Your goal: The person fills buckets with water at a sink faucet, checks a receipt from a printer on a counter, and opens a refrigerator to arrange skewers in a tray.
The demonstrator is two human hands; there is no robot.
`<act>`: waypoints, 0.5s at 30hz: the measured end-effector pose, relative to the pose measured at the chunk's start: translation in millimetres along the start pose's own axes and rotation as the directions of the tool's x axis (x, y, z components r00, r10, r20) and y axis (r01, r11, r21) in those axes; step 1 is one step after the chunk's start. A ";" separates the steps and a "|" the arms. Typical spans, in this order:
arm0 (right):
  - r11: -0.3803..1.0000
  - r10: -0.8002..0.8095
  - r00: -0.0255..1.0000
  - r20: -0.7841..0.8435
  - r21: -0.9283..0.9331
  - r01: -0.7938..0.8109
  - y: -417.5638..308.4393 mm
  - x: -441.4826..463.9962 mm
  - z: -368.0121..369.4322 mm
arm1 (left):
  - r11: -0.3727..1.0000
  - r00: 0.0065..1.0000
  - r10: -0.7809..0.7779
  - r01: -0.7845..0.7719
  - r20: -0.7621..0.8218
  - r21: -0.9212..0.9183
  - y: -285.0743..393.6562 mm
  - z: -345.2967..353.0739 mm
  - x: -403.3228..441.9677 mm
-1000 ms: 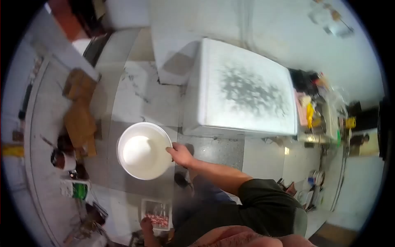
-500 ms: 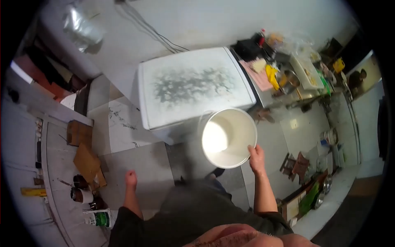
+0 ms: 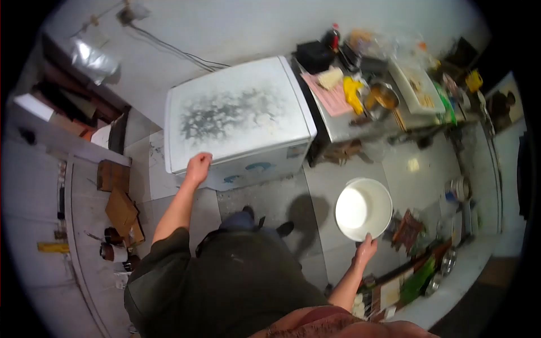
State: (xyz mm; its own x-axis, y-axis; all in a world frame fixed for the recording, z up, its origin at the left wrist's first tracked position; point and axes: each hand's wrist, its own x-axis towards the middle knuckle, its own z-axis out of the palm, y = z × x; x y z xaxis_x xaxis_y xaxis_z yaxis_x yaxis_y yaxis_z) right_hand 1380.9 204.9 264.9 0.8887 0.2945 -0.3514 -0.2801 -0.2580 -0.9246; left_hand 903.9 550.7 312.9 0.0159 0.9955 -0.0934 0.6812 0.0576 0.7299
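White round plastic bucket (image 3: 376,209) hangs over grey floor tiles (image 3: 259,198), its rim gripped by the right hand (image 3: 367,248). Half-curled, the left hand (image 3: 197,169) overlaps a white box-shaped freezer's front edge (image 3: 248,153); whether it touches or holds anything is unclear.

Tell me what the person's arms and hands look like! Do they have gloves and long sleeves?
No gloves: the left hand and right hand are both bare. The left sleeve is short, dark and plain, so the left forearm is uncovered. The right forearm is uncovered too, but I can't make out its sleeve.
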 end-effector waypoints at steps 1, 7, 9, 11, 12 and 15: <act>1.000 0.011 0.999 -0.050 0.029 -0.009 8.6 4.6 -9.8 | 0.999 0.999 -0.020 0.021 0.029 -0.034 20.2 5.7 4.3; 0.988 0.150 0.962 -0.227 0.062 -0.139 0.6 24.8 -23.6 | 0.990 0.992 0.089 -0.077 0.094 -0.117 78.2 59.1 40.8; 0.986 0.162 0.956 -0.243 0.070 -0.149 -10.6 38.3 -24.3 | 0.982 0.989 0.092 -0.070 0.116 -0.176 91.1 81.2 52.0; 0.988 0.152 0.947 -0.284 0.056 -0.142 -23.3 52.1 -26.8 | 0.974 0.985 0.088 -0.053 0.148 -0.222 109.6 109.3 69.4; 0.992 0.125 0.947 -0.297 0.022 -0.124 -32.2 56.7 -30.1 | 0.958 0.978 0.117 -0.065 0.172 -0.280 115.3 129.0 79.7; 0.994 0.111 0.922 -0.372 0.036 -0.105 -56.1 76.8 -43.5 | 0.914 0.939 0.232 -0.120 0.255 -0.389 145.3 193.8 106.8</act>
State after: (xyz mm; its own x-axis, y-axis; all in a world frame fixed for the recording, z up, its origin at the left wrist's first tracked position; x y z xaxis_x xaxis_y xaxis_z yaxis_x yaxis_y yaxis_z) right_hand 1480.6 202.0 296.2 0.9230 -0.0994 -0.3716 -0.3846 -0.2542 -0.8874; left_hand 1146.4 650.8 277.7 0.3593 0.9287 -0.0914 0.3358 -0.0374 0.9412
